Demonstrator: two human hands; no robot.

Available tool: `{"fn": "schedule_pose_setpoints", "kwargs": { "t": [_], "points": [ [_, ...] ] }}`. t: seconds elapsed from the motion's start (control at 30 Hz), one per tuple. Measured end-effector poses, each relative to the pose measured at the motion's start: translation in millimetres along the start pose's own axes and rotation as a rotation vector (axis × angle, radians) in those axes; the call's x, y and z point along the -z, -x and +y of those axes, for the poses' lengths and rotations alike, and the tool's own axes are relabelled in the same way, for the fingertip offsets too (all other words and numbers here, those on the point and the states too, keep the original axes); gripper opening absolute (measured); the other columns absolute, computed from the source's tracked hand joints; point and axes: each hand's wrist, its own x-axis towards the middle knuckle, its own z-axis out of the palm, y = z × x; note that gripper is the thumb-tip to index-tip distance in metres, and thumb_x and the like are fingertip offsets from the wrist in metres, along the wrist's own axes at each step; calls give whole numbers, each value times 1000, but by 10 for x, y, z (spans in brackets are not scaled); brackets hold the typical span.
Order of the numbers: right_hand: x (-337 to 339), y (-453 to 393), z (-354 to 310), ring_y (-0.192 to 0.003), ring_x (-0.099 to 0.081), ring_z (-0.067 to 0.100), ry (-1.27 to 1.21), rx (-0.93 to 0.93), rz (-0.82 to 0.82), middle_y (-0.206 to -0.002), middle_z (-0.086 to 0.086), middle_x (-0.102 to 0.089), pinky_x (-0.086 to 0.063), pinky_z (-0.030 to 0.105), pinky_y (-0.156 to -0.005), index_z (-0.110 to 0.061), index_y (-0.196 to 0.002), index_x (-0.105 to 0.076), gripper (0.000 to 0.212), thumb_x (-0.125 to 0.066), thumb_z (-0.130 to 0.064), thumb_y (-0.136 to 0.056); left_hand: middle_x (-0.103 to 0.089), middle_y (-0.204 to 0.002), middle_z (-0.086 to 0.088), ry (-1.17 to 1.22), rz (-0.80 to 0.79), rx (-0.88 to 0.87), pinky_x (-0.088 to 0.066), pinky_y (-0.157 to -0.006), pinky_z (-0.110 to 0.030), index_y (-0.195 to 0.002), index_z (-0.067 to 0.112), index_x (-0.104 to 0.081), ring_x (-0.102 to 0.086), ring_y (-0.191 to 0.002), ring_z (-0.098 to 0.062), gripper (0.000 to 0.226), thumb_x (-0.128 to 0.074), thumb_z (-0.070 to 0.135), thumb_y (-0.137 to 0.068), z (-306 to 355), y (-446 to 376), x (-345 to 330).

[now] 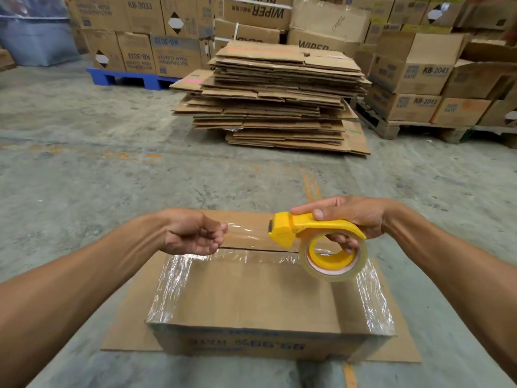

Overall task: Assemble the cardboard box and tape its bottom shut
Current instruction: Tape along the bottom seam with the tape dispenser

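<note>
Two hands over one box [260, 298]: left hand [193, 233] pinching tape strip [246, 232], right hand [349, 219] clamped on yellow dispenser [296, 228]. One flattened-carton stack [279, 96] upper centre; bare floor [84, 169] between.

Box [268, 298] on flat cardboard sheet [123, 337]; dispenser [316, 233] above box; flattened stack [277, 99] behind, pallets probably beyond.

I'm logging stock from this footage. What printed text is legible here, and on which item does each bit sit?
"KB-3033": upside-down carton on the blue pallet, back left.
"WIPER": inverted on the top rear carton; upright on the carton behind the flattened cardboard stack.
"KB-2041": cartons at right.
"99.99%": upside down, blurred, on the taped box; uncertain.
Other small print: unreadable.
</note>
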Motion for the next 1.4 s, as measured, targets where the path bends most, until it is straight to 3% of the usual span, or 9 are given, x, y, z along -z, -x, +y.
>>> {"fn": "schedule_pose_setpoints", "kwargs": {
  "t": [0.2, 0.33, 0.47, 0.73, 0.83, 0.93, 1.13, 1.3, 1.4],
  "points": [
    [-93, -442, -112, -49, -58, 19, 340, 5, 113, -75, 8, -70, -54, 26, -43, -34, -122, -70, 34, -67, -27, -89, -52, -56, -2, -188, 224, -117, -53, -51, -22, -84, 11, -56, -51, -44, -9, 19, -47, 13, -101, -110, -273, 475],
    [-243, -932, -108, -79, -66, -3, 626, 100, 246, -103, -21, -73, -50, 9, -65, -41, -111, -74, 28, -74, -37, -84, -47, -64, -5, -280, 440, -268, -52, -49, -25, -83, 13, -52, -46, -53, -14, 20, -45, 10, -101, -299, -486, 671],
    [-275, -1252, -70, -100, -61, -13, 670, 106, 197, -119, -27, -66, -46, 9, -84, -40, -116, -73, 33, -75, -40, -83, -54, -75, -4, -470, 588, -403, -37, -49, -24, -84, 12, -56, -43, -57, -15, 18, -46, 13, -99, -469, -609, 911],
    [-365, -1559, -89, -109, -65, 7, 676, 111, 120, -116, -27, -67, -53, 19, -88, -39, -115, -74, 32, -75, -40, -83, -48, -84, 1, -421, 589, -352, -50, -56, -30, -88, 10, -53, -47, -72, -14, 16, -43, 13, -101, -664, -703, 1130],
    [-369, -1621, -78, -91, -73, 18, 646, 107, 107, -112, -18, -72, -60, 26, -75, -36, -114, -75, 31, -77, -36, -83, -47, -84, 0, -373, 572, -326, -53, -52, -28, -90, 9, -53, -47, -72, -12, 16, -42, 9, -101, -690, -716, 1153],
    [-360, -1658, -62, -88, -73, 32, 645, 91, 89, -115, -8, -74, -61, 45, -77, -40, -110, -76, 29, -78, -38, -81, -48, -84, 0, -355, 546, -297, -54, -49, -26, -96, 7, -53, -47, -73, -10, 12, -41, 7, -100, -717, -735, 1194],
    [-381, -1657, -72, -89, -71, 13, 662, 93, 85, -110, -25, -70, -56, 19, -72, -39, -112, -75, 30, -76, -38, -82, -48, -81, 0, -345, 514, -277, -53, -47, -23, -93, 9, -50, -46, -66, -10, 9, -45, 10, -100, -736, -778, 1215],
    [-385, -1670, -76, -78, -70, 26, 628, 68, 64, -113, -12, -73, -60, 32, -67, -37, -113, -75, 31, -77, -36, -83, -45, -72, -2, -327, 450, -238, -54, -48, -25, -92, 10, -50, -37, -59, -11, 13, -49, 19, -101, -743, -817, 1241],
    [-383, -1683, -67, -71, -67, 32, 611, 52, 51, -110, 1, -76, -60, 54, -74, -42, -109, -75, 29, -78, -38, -81, -44, -74, -2, -309, 412, -206, -54, -51, -25, -96, 10, -52, -38, -62, -11, 13, -49, 21, -101, -754, -809, 1253]
  ]
}}
